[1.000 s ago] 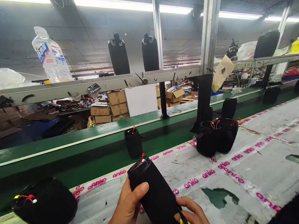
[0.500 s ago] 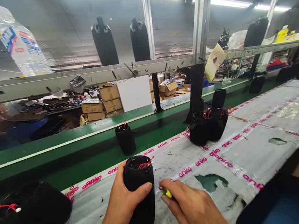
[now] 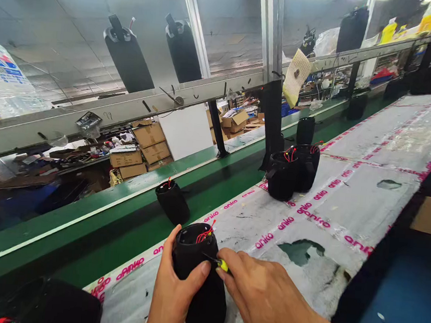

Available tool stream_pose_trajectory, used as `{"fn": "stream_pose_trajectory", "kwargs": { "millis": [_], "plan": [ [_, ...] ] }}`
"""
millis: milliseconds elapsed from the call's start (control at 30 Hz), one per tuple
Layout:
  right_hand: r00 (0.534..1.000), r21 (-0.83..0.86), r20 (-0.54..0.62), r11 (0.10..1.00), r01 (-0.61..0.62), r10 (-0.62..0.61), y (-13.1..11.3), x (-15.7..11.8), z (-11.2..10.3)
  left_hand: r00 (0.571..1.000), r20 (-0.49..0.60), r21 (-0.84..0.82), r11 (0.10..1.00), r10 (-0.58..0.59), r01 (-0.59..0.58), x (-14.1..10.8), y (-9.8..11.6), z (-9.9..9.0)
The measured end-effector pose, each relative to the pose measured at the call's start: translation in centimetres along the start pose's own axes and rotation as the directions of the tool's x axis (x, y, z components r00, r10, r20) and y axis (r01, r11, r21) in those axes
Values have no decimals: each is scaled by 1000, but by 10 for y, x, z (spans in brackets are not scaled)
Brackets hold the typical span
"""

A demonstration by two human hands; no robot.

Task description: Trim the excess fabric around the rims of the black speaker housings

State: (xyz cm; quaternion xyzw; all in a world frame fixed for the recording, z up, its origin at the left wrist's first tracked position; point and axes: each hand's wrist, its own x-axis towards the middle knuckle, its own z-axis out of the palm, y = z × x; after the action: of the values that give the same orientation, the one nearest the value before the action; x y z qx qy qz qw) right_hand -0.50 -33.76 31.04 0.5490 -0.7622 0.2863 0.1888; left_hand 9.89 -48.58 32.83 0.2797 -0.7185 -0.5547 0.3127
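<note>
A black cylindrical speaker housing stands upright on the covered table, with red wires sticking out of its open top. My left hand is wrapped around its upper part, thumb across the front. In my right hand is a thin-shafted tool with a yellow handle, pinched between thumb and fingers. The dark, narrow shaft points left, its tip at the housing's side just below the rim. Whether the tip pierces the fabric I cannot tell.
Another black housing lies at the lower left. One more sits on the green conveyor, and a pair stands farther along the table's plastic sheet. A metal rail with a bottle runs behind.
My right hand has moved left, bringing the yellow-handled tool from beside the speaker housing to its upper side. My left hand keeps its hold. The whole view has shifted slightly.
</note>
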Motion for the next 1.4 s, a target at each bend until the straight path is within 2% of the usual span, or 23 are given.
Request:
{"fn": "stream_pose_trajectory", "kwargs": {
  "millis": [100,233,367,600,833,1233,1400],
  "plan": [
    [1000,-5,-4,1000,-14,14,-1,-1,1,999,34,-22,1000,-10,10,2,-3,-2],
    [1000,-32,8,999,-26,26,-4,1,-1,999,54,40,999,1,-3,1,0,-3],
    [999,-59,35,998,-27,29,-4,3,-3,1000,16,13,1000,-11,11,-1,7,-2],
    [999,-176,18,983,-45,49,-6,0,1,999,-40,-22,1000,4,-5,-8,14,6],
    [997,-171,15,983,-67,71,-10,-3,5,998,-68,71,997,9,-4,-9,13,6],
    [991,-183,124,983,-16,39,-9,6,-14,995,-100,225,974,28,-5,-11,18,8],
    [981,-192,157,978,-81,112,-15,7,-12,991,-120,232,972,61,-32,-10,17,9]
  ]
}}
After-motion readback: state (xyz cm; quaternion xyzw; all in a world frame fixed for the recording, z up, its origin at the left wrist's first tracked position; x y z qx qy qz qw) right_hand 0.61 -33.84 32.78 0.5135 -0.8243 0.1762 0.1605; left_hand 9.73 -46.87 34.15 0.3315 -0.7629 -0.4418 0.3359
